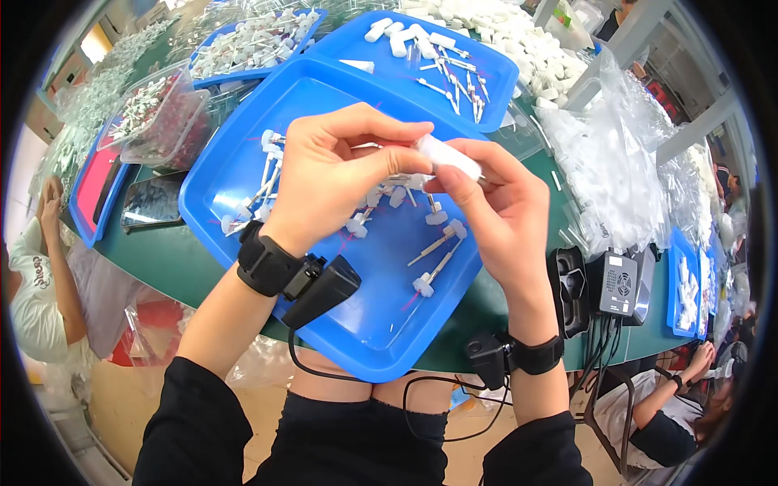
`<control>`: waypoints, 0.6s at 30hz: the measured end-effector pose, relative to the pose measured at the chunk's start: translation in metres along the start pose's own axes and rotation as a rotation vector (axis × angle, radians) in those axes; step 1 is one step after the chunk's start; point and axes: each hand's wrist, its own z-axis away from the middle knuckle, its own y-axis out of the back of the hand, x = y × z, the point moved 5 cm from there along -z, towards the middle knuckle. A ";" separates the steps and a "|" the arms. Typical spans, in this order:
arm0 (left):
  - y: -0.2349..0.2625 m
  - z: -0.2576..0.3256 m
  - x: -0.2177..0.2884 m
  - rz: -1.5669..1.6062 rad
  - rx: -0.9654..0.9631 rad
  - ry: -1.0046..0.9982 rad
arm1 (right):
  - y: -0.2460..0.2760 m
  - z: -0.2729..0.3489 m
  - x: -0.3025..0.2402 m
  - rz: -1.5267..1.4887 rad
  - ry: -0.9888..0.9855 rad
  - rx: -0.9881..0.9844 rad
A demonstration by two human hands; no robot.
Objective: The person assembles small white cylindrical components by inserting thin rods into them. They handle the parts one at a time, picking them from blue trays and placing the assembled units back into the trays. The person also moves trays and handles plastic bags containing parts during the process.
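A small white cylinder (451, 157) is held between my two hands above a blue tray (369, 304). My left hand (344, 166) pinches its left end with thumb and index finger. Around its right end the fingers of my right hand (504, 202) are closed, and a thin tip shows beside them. Under my hands lie several thin rods with white caps (438, 243), scattered in the tray; some are hidden by my left hand. Behind it, a second blue tray (501, 85) carries white cylinders (397, 40) and slim rods (470, 85).
Clear plastic boxes of small parts (150, 121) and a dark flat device (152, 200) are at left. Plastic bags (604, 162) lie at right, above a black case (570, 292) and a cabled box (618, 283). Cables hang from my wrist devices. People sit at both sides.
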 end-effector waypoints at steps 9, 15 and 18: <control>-0.002 0.004 0.003 -0.041 -0.033 -0.107 | 0.000 0.004 -0.010 0.253 0.258 0.115; -0.001 0.003 0.006 -0.165 -0.047 -0.179 | -0.003 0.006 -0.031 0.608 0.516 0.153; -0.004 0.001 0.009 -0.083 -0.063 -0.175 | 0.004 0.003 -0.015 0.417 0.513 0.190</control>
